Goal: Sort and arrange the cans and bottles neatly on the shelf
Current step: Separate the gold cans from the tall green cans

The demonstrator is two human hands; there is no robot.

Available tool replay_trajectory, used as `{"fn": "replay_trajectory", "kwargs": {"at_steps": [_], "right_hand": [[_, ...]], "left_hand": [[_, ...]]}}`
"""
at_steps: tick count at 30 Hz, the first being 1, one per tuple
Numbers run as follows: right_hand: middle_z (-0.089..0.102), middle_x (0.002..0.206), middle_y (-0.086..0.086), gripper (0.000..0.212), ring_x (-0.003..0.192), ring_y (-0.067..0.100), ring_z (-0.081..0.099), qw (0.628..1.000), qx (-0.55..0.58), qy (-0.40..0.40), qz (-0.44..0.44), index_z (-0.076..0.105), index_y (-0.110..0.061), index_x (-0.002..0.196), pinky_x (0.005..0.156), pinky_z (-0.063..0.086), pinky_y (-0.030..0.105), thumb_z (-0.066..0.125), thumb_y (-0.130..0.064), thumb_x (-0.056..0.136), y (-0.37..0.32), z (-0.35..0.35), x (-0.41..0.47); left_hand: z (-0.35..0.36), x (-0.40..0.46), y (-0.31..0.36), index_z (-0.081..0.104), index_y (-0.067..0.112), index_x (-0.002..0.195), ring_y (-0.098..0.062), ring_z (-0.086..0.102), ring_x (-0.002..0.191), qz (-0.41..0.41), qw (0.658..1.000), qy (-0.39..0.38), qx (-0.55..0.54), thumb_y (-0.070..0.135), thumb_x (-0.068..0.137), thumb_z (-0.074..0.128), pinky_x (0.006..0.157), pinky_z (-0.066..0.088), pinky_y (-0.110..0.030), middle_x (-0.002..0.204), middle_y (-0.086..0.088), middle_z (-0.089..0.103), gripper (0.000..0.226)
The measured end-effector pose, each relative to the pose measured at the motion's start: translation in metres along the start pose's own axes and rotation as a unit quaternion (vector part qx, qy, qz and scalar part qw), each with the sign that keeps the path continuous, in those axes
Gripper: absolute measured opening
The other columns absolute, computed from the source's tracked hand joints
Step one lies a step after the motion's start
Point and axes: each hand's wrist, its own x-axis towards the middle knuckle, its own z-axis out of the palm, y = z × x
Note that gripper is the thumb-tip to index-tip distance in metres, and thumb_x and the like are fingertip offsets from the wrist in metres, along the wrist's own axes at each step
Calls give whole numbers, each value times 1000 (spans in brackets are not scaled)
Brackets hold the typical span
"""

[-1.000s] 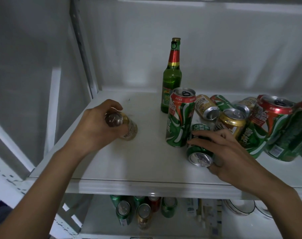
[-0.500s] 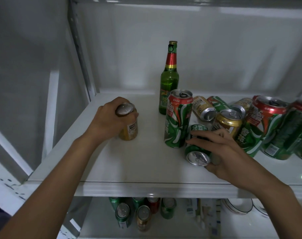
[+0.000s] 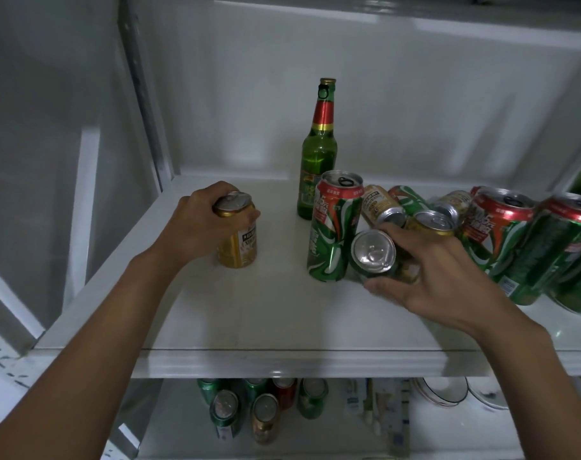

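On the white shelf (image 3: pixel 276 313), my left hand (image 3: pixel 196 224) grips the top of a gold can (image 3: pixel 237 242) that stands upright at the left. My right hand (image 3: pixel 428 273) holds a green can (image 3: pixel 374 255) tilted on its side, its silver end facing me. A tall green-and-red can (image 3: pixel 332 230) stands right beside it. Behind that rises an upright green glass bottle (image 3: pixel 317 154). A heap of gold and green cans (image 3: pixel 448 210) lies jumbled further right, partly hidden by my right hand.
Two large green cans (image 3: pixel 521 250) stand at the right end of the shelf. The lower shelf holds several cans (image 3: pixel 262 406), some cartons and white bowls (image 3: pixel 448 391). A white upright post (image 3: pixel 146 104) bounds the shelf on the left.
My left hand has turned the gold can from lying on its side to standing upright. My right hand has lifted and tilted the green can off the shelf surface.
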Motion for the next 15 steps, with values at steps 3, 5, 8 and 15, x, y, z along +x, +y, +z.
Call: {"fn": "replay_trajectory", "kwargs": {"at_steps": [3, 5, 8, 15], "right_hand": [[69, 125, 5, 76, 112, 27, 64, 998, -45, -5, 31, 50, -21, 142, 92, 54, 39, 72, -62, 81, -3, 0, 4], [65, 132, 9, 81, 121, 32, 60, 997, -44, 0, 57, 39, -23, 150, 98, 52, 43, 70, -59, 84, -7, 1, 4], [64, 134, 12, 78, 124, 35, 58, 995, -15, 20, 95, 33, -25, 155, 101, 48, 43, 66, -54, 90, -16, 2, 5], [66, 126, 11, 75, 117, 36, 61, 988, 3, 49, 147, 36, -27, 153, 98, 52, 47, 64, -57, 90, -28, 12, 6]], "left_hand": [[0, 2, -1, 69, 31, 103, 6, 65, 87, 4, 1000, -1, 4, 42, 85, 78, 60, 42, -4, 95, 18, 70, 23], [0, 3, -3, 69, 31, 104, 5, 65, 88, 5, 1000, -2, 0, 42, 85, 78, 61, 43, -6, 95, 18, 70, 24], [0, 3, -4, 69, 30, 105, 5, 65, 89, 12, 1000, -4, -5, 42, 85, 79, 65, 44, -12, 97, 19, 70, 25], [-1, 3, -12, 71, 32, 102, 15, 64, 91, 54, 998, -22, -36, 33, 85, 81, 70, 44, -2, 94, 27, 71, 20]]}}
